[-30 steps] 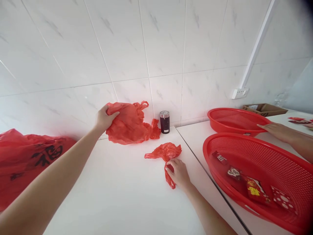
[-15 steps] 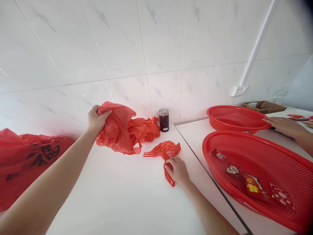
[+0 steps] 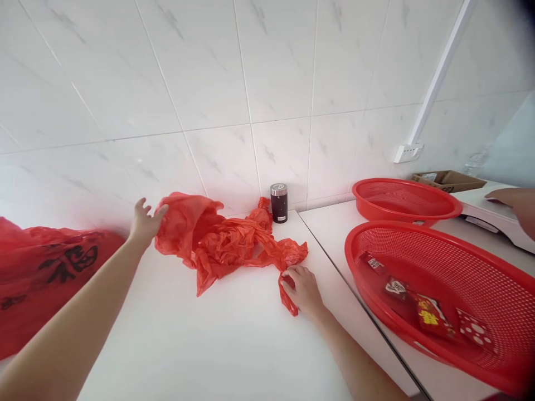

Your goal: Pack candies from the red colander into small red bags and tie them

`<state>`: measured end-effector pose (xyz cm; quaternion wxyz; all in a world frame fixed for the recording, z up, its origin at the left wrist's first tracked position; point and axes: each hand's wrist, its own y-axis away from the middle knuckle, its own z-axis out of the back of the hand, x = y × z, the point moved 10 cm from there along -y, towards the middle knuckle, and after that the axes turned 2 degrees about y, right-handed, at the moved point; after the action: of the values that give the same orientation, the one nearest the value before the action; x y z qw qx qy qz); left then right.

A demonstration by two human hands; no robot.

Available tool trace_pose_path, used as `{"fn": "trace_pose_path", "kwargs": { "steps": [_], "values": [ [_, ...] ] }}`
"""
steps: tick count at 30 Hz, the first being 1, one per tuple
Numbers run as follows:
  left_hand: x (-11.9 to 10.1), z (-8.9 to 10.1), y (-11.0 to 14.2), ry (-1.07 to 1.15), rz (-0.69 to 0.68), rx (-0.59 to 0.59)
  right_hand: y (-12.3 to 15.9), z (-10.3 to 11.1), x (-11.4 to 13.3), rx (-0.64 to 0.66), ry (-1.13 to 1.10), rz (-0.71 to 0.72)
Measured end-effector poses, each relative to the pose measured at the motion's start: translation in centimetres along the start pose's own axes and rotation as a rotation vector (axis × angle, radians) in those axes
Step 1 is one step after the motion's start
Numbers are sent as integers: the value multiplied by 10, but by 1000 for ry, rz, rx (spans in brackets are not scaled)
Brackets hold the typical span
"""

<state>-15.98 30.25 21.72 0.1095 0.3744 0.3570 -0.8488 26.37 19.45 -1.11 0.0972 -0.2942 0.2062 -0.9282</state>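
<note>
My left hand [image 3: 146, 221] is open with fingers apart, at the left end of a loose heap of thin red plastic bags [image 3: 228, 245]. Whether its thumb still touches the film I cannot tell. My right hand [image 3: 303, 287] is closed on the handle end of a smaller crumpled red plastic bag [image 3: 292, 253], low over the white table [image 3: 200, 345]. This bag meets the right side of the heap. Behind them stands a dark canister [image 3: 279, 203] with a silver lid.
At far left lies a large red bag [image 3: 62, 278] with black characters. On the right are a red mesh basket [image 3: 363, 289] holding several small red packets, another red basket [image 3: 407, 214] behind it, a cardboard box [image 3: 468, 184], and another person's arm [image 3: 524, 209] over a white device.
My left hand has let go of the red plastic bags and moved left; they have dropped and spread on the table. My right hand stays put. The other person's hand has left the rear basket.
</note>
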Motion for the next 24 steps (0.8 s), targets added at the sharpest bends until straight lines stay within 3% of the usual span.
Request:
{"fn": "trace_pose_path", "kwargs": {
  "steps": [2, 5, 6, 8, 10, 12, 14, 18, 21, 24],
  "values": [
    [-8, -2, 24, -76, -67, 11, 0, 0, -1, -1, 1, -2],
    [-30, -24, 91, -147, -273, 112, 0, -2, -1, 0, 2, -1],
    [-37, -40, 120, -171, -371, 205, 0, -2, -1, 1, 3, 0],
    [-48, -90, 190, -327, -712, 531, 0, -3, -2, 4, 3, 3],
    [-33, -126, 224, -434, -810, 710, 0, -3, -1, 5, 4, 4],
    [-13, -149, 210, -505, -728, 702, 0, -2, -1, 1, 7, 4],
    [-2, -165, 177, -536, -640, 638, 0, -1, 0, -7, 9, 1],
    [-4, -184, 129, -544, -523, 539, 0, 1, 1, -19, -4, 8],
    [-21, -177, 138, -510, -486, 480, -2, 2, -1, -17, -38, 17],
    [-41, -149, 175, -445, -480, 399, -4, 2, -1, 1, -97, 25]
  ]
}}
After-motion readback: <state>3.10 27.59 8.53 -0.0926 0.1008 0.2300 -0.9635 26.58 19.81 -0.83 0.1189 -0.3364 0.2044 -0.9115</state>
